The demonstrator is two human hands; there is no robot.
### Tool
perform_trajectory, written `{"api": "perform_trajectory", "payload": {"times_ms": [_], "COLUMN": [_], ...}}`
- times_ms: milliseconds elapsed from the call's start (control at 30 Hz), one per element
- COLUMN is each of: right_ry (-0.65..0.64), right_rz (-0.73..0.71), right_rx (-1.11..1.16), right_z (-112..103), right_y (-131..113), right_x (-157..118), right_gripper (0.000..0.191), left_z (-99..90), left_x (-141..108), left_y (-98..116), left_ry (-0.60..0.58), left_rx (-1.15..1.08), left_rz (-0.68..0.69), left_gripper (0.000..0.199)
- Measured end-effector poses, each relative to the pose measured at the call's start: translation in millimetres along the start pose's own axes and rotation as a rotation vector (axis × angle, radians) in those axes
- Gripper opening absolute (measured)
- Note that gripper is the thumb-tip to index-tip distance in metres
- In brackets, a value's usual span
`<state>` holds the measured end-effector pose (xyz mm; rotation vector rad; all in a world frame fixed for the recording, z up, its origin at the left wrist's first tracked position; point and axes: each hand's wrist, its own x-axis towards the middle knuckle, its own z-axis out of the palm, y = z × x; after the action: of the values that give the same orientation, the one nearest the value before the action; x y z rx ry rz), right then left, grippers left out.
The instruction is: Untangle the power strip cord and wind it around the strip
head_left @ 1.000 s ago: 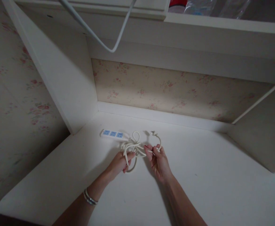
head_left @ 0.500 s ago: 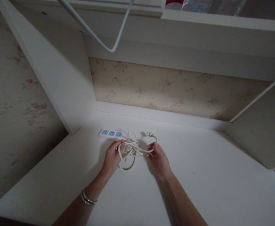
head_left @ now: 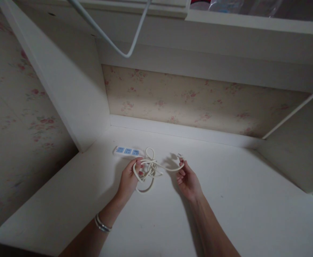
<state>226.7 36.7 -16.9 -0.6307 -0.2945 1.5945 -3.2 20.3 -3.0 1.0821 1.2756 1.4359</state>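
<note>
A white power strip [head_left: 127, 151] with blue socket faces lies on the white desk. Its cream cord [head_left: 151, 167] is bunched in tangled loops just right of it. My left hand [head_left: 128, 178] pinches a loop at the left side of the bundle. On the other side, my right hand [head_left: 188, 181] grips the cord close to its plug [head_left: 179, 156], whose prongs point up and left. A stretch of cord runs between the bundle and my right fingers.
The white desk [head_left: 239, 200] has a raised back edge and a white side panel [head_left: 65, 71] at left. A shelf [head_left: 212, 46] overhangs the back. A pale bent rod or cable [head_left: 126, 55] hangs at the upper left.
My right hand has moved right with the plug end, drawing out the cord between it and the bundle. My left hand keeps its hold on the loop, nearly still.
</note>
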Motion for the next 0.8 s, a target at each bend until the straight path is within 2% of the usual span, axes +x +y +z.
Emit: {"api": "perform_trajectory", "payload": {"times_ms": [133,267,400,567,633,800], "right_ry": [0.086,0.068,0.106,0.082,0.044,-0.023], "right_rz": [-0.108,-0.124,-0.121,-0.092,-0.037,0.020], "right_rx": [-0.062,-0.048,-0.009,0.007,0.010,-0.053], "right_z": [6,9,5,8,10,12], "right_y": [2,5,6,9,12,20], "right_x": [-3,-5,-3,-5,-8,-11], "right_gripper": [0.017,0.018,0.013,0.012,0.011,0.012], "left_z": [0.0,1.2,0.8,4.2,6.2,6.9], "left_x": [2,2,-1,-5,-6,-3], "left_y": [-1,0,3,3,1,-2], "left_ry": [-0.075,-0.169,-0.251,-0.335,-0.333,-0.234], "left_rx": [-0.158,-0.294,-0.307,-0.279,-0.255,-0.207], "left_rz": [-0.059,-0.147,-0.217,-0.245,-0.246,-0.238], "left_gripper": [0.052,0.043,0.032,0.036,0.033,0.039]}}
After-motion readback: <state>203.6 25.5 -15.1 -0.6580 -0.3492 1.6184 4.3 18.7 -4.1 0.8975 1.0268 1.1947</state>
